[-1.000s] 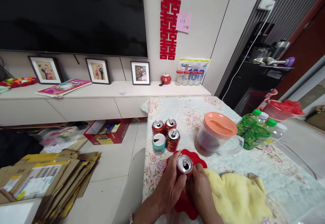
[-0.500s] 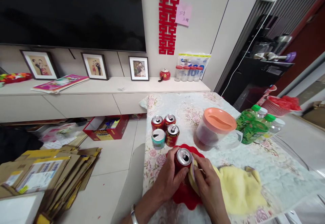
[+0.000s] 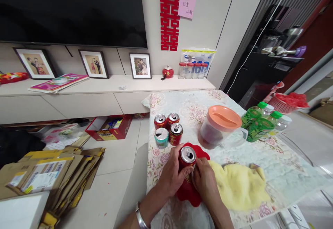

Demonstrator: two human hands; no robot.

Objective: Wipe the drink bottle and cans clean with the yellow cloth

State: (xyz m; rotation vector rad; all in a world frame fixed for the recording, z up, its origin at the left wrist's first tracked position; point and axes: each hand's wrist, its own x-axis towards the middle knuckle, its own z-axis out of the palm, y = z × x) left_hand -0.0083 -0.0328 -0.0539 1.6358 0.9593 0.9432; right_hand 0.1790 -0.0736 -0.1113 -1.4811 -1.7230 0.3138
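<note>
Red can (image 3: 187,158): we are holding it upright over the red mat (image 3: 189,194) near the table's (image 3: 275,173) left edge. Left hand (image 3: 173,175) fingers are clamping its side; right hand (image 3: 205,182) fingers, off the yellow cloth (image 3: 239,185) since half a second ago, are now pressing the can bare, suggesting wiping is pausing.

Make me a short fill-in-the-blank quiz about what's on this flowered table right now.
1. Both hands, left hand and right hand, grip one red ____ can.
2. Behind it stands a cluster of ____ small cans.
3. The clear plastic jug has a lid coloured ____.
4. The fluffy cloth by the right hand is ____.

Missing words: drink; four; orange; yellow
</note>
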